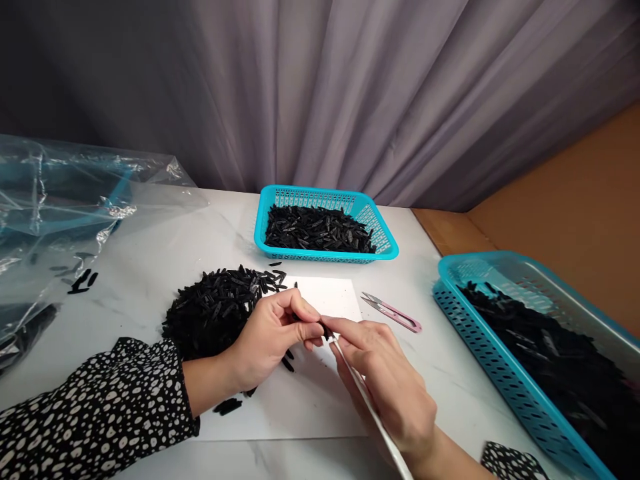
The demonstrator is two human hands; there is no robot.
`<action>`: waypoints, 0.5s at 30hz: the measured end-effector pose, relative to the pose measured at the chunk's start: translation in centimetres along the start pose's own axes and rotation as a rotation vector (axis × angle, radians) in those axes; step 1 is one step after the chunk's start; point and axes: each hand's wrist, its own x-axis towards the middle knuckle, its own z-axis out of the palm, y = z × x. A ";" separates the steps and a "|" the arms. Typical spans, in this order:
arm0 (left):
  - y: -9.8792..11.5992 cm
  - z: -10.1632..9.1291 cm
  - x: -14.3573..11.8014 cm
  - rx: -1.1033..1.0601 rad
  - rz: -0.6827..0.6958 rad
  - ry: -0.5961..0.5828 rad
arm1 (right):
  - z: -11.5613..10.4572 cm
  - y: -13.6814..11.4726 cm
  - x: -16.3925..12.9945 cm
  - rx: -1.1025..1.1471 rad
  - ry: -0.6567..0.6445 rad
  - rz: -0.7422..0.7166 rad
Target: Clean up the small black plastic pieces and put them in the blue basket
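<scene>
Left hand [273, 333] pinches a small black piece [327, 332] between thumb and fingertips. Right hand [387, 380] is closed around a white tool [373, 413], its tip touching that piece. Black piece pile [215, 310] lies just behind the left hand; pink snips [393, 311] lie just beyond the right.

No readable text

Nothing legible shows — the turquoise baskets [385, 248], the pink thread snips [395, 312], the white sheet [330, 297] and the clear plastic bag [60, 213] carry no lettering, labels or numbers.

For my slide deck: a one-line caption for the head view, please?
Left hand pinches a small black piece while right hand works it with a white tool.
</scene>
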 end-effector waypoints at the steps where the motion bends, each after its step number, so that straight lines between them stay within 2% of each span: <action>1: 0.0 0.1 0.0 -0.002 -0.003 -0.004 | 0.0 -0.1 0.1 -0.018 0.019 0.021; 4: 0.1 0.1 -0.1 0.004 -0.011 -0.015 | -0.3 -0.4 0.2 -0.013 0.049 0.173; 7: 0.1 0.0 -0.1 0.021 -0.006 -0.004 | -0.7 -0.7 0.0 0.098 0.064 0.293; 10: 0.1 -0.1 0.0 0.028 -0.018 0.013 | -0.9 -0.7 -0.2 0.212 0.056 0.284; 15: 0.2 -0.1 0.0 0.025 -0.034 0.031 | -1.0 -0.6 0.2 0.273 0.024 0.174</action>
